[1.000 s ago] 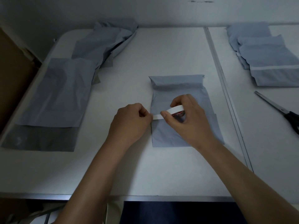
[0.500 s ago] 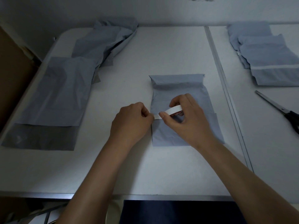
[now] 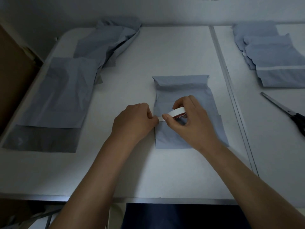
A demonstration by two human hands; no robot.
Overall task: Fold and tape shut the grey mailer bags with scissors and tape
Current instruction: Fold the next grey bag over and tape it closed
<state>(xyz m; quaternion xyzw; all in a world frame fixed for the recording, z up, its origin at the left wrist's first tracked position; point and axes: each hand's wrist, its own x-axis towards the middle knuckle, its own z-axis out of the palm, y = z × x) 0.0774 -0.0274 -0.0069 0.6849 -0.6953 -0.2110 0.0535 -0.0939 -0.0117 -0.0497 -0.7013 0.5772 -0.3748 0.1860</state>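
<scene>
A grey mailer bag [image 3: 181, 90] lies flat in the middle of the white table [image 3: 165, 171], its top flap folded down. Above its lower half my right hand [image 3: 186, 123] grips a white tape roll [image 3: 177, 111] with a red inner core, thumb on the outer band. My left hand [image 3: 133, 121] pinches the loose tape end at the roll's left side, just beyond the bag's left edge. Black-handled scissors [image 3: 283, 108] lie on the table to the right, untouched.
A pile of unfolded grey mailers [image 3: 59, 96] covers the table's left side, more crumpled ones [image 3: 113, 38] behind it. Taped, folded mailers [image 3: 274, 60] are stacked at the far right. A seam [image 3: 231, 96] splits the tabletop. A brown cardboard surface [image 3: 13, 71] stands at the left.
Both hands stay almost in place over the bag. The short strip of tape between my hands looks much the same length.
</scene>
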